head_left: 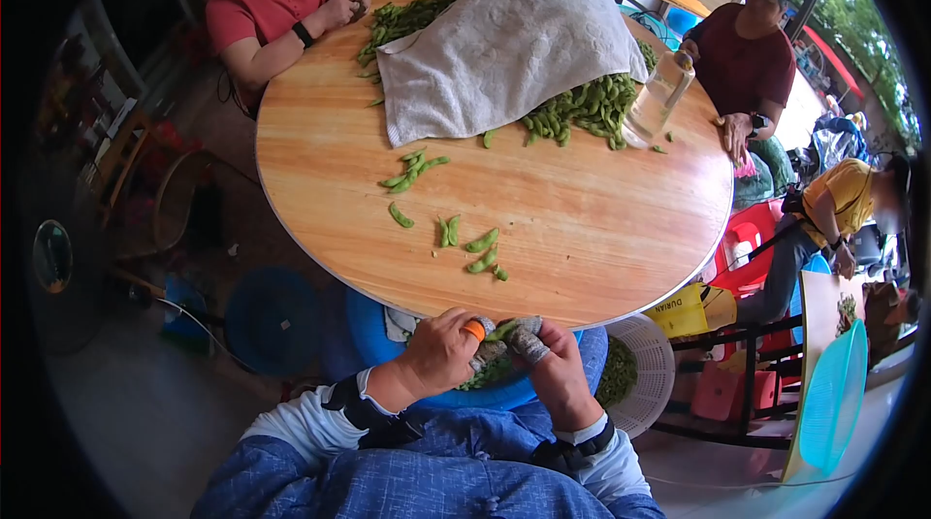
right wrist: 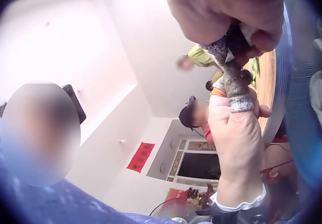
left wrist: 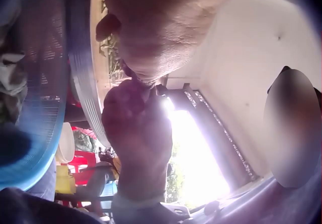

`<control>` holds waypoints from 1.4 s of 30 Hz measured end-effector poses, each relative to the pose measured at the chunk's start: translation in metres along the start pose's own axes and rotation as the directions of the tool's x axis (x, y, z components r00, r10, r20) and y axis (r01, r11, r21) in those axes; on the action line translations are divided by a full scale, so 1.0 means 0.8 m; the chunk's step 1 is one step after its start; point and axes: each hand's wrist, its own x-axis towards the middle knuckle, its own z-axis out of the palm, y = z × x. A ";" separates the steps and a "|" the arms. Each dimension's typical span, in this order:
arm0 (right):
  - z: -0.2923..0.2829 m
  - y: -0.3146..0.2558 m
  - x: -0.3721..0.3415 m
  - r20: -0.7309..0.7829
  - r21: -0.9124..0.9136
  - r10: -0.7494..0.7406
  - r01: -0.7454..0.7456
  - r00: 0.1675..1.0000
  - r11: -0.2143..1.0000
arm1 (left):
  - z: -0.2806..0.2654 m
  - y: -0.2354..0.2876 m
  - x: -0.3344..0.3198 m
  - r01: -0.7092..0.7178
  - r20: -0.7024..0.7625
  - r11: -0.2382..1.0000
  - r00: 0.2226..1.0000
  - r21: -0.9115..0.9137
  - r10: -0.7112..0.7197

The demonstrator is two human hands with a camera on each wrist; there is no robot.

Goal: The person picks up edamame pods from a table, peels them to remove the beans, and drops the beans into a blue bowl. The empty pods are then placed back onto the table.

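Just past the table's near edge, my left hand [head_left: 433, 356] and my right hand [head_left: 566, 381] meet over a blue basin [head_left: 364, 330]. Between their fingertips they pinch a green soybean pod [head_left: 501, 331]. Grey finger sleeves [right wrist: 236, 85] cover some thumbs and fingers, and an orange band [head_left: 474, 330] circles a left finger. The right wrist view shows the fingertips of both hands close together, the pod mostly hidden by them. Several loose pods [head_left: 482, 241] lie on the wooden table [head_left: 582, 228] beyond the hands. Green bits [head_left: 485, 378] show in the basin below.
A pale towel [head_left: 504, 44] covers most of a large pod heap [head_left: 582, 112]. Beside it, a clear bottle [head_left: 662, 94] leans at the right. A white basket [head_left: 652, 373] with green contents stands right of the basin. People sit around this table and another.
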 end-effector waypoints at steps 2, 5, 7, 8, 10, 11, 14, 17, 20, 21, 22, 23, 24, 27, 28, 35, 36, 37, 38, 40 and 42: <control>-0.009 0.009 0.003 0.013 0.052 0.114 -0.114 0.993 0.992 | 0.007 -0.004 0.000 -0.018 -0.068 0.988 0.998 -0.156 0.008; -0.016 0.025 0.005 0.098 0.080 0.006 -0.014 0.995 0.997 | 0.018 -0.004 0.000 0.096 -0.062 0.777 0.983 -0.622 -0.171; -0.009 0.023 0.006 0.089 0.066 -0.062 0.056 0.994 0.996 | 0.016 -0.001 -0.004 0.261 0.115 0.506 0.947 -0.822 -0.300; -0.005 0.023 0.008 0.088 0.061 -0.096 0.091 0.992 0.994 | 0.019 -0.001 -0.008 0.320 0.186 0.355 0.913 -0.878 -0.363; -0.001 0.027 0.009 0.092 -0.036 -0.180 0.184 0.979 0.982 | 0.029 -0.003 -0.013 0.398 0.349 0.022 0.828 -0.917 -0.439; -0.001 0.029 0.010 0.097 -0.084 -0.222 0.230 0.970 0.969 | 0.030 -0.005 -0.013 0.397 0.404 -0.110 0.813 -0.911 -0.419; -0.012 0.034 0.013 0.226 -0.274 -0.313 0.369 0.922 0.888 | 0.028 -0.013 -0.018 0.387 0.539 -0.429 0.778 -0.816 -0.322; -0.015 0.036 0.010 0.157 -0.381 -0.217 0.262 0.963 0.887 | 0.021 -0.013 -0.014 0.425 0.485 -0.242 0.817 -0.872 -0.312; -0.012 0.028 0.009 0.098 -0.326 -0.163 0.187 0.982 0.927 | 0.020 -0.006 -0.008 0.365 0.247 0.384 0.914 -0.848 -0.322; -0.011 0.024 0.007 0.115 -0.344 -0.138 0.170 0.984 0.924 | 0.016 -0.005 -0.007 0.331 0.211 0.477 0.934 -0.814 -0.288; -0.010 0.021 0.005 0.131 -0.361 -0.112 0.153 0.985 0.920 | 0.008 -0.004 -0.005 0.293 0.178 0.565 0.952 -0.771 -0.250; -0.008 0.018 0.004 0.145 -0.379 -0.086 0.136 0.986 0.916 | 0.003 -0.004 -0.005 0.252 0.150 0.646 0.966 -0.720 -0.209; -0.005 0.017 0.002 0.141 -0.363 -0.073 0.120 0.987 0.924 | 0.006 -0.010 -0.009 0.273 0.185 0.673 0.962 -0.687 -0.202; -0.004 0.022 -0.001 0.132 -0.372 -0.044 0.090 0.990 0.924 | 0.021 -0.022 -0.021 0.338 0.268 0.696 0.940 -0.633 -0.213; -0.010 0.032 0.000 0.135 -0.411 -0.044 0.096 0.990 0.907 | 0.022 -0.022 -0.022 0.362 0.280 0.669 0.931 -0.649 -0.233; -0.027 0.071 0.001 0.117 -0.598 -0.042 0.104 0.992 0.795 | 0.065 -0.051 -0.056 0.492 0.403 0.690 0.863 -0.531 -0.305; -0.029 0.072 -0.002 0.116 -0.657 -0.083 0.139 0.990 0.741 | 0.064 -0.050 -0.055 0.502 0.463 0.761 0.834 -0.411 -0.301; -0.031 0.072 -0.004 0.118 -0.711 -0.126 0.172 0.985 0.681 | 0.059 -0.048 -0.053 0.495 0.519 0.821 0.799 -0.284 -0.303; -0.036 0.071 -0.007 0.123 -0.762 -0.168 0.201 0.978 0.616 | 0.054 -0.046 -0.050 0.472 0.571 0.868 0.760 -0.154 -0.311; -0.071 0.061 -0.028 -0.105 -0.668 -0.165 0.054 0.981 0.742 | 0.028 -0.031 -0.042 0.246 0.386 0.957 0.907 -0.155 -0.170; -0.128 0.024 -0.056 -0.218 -0.918 -0.281 -0.099 0.934 0.383 | -0.007 -0.018 -0.025 0.228 0.424 0.969 0.890 -0.097 -0.166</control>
